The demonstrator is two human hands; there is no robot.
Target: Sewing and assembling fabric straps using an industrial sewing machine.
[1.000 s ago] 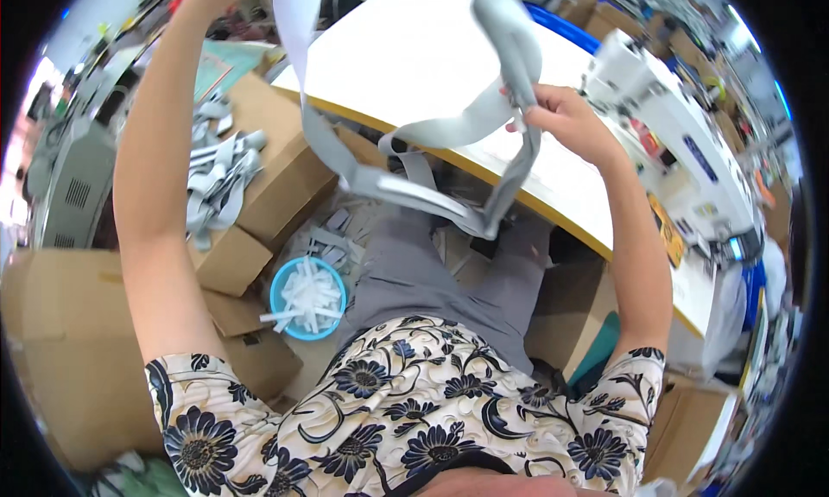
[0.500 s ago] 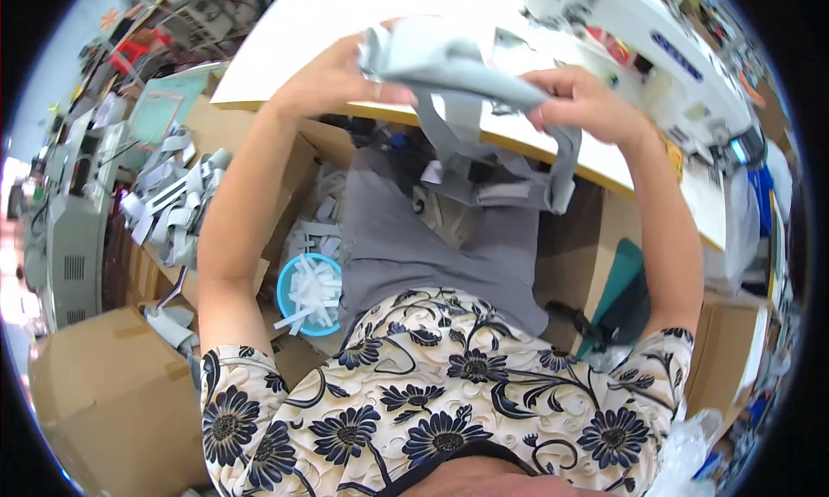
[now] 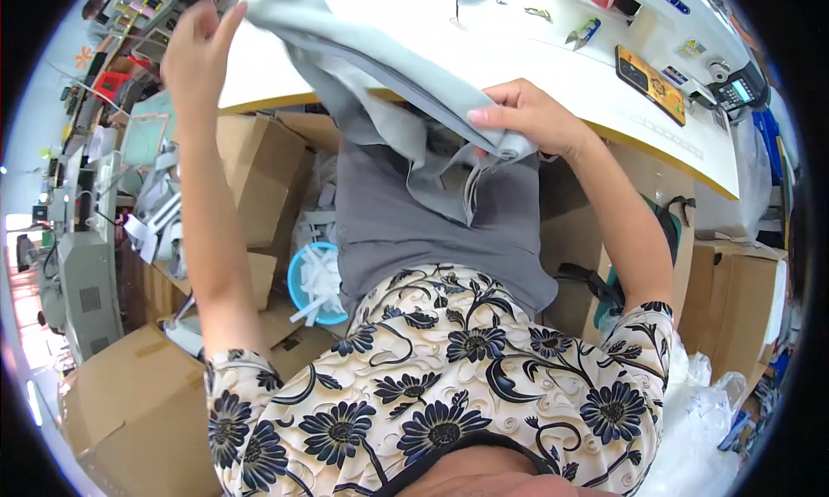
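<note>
A long light-grey fabric strip (image 3: 389,61) stretches at a slant over the white table's front edge, its folded layers lying along each other. My right hand (image 3: 535,121) is closed on its near right end, thumb on top, where the cloth looks rolled. My left hand (image 3: 199,65) is raised at the far left, beside the strip's other end. Motion smears its fingers, so whether they grip the cloth cannot be made out. Looser grey loops with a pale edge hang down over my lap.
A white sewing machine (image 3: 721,48) with a small control panel stands at the right. Thread snips (image 3: 584,33) and a phone in a yellow patterned case (image 3: 649,84) lie on the table (image 3: 553,61). Left below are a blue basket (image 3: 295,277) of white strips and cardboard boxes (image 3: 155,402).
My left hand has swung left, drawing the bunched grey strip out lengthwise. My right hand has shifted slightly left and down, still holding the cloth. The view has shifted, showing the snips and phone.
</note>
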